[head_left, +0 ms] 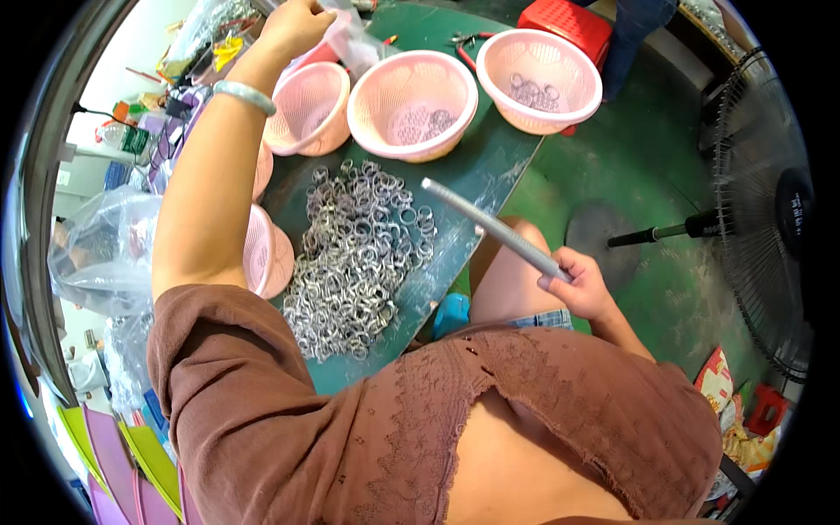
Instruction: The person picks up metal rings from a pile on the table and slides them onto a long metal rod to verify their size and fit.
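Note:
My right hand (579,284) is closed around the thick lower end of a grey metal ring mandrel (494,227), whose thinner tip points up and left toward the table. My left hand (299,28) reaches to the far left, over a pink basket and beside a clear plastic bag (352,44); its fingertips are hidden, so I cannot tell what it holds. A large heap of silver metal rings (354,262) lies on the green table (429,293). Behind the heap, pink baskets hold small groups of rings: one left (328,83), one middle (376,92), one right (494,66).
More pink baskets (278,254) stand along the left, partly behind my left arm. Red-handled pliers (464,52) lie at the back, near a red plastic stool (564,26). A black standing fan (770,210) is to the right. Plastic bags (109,249) and clutter crowd the left.

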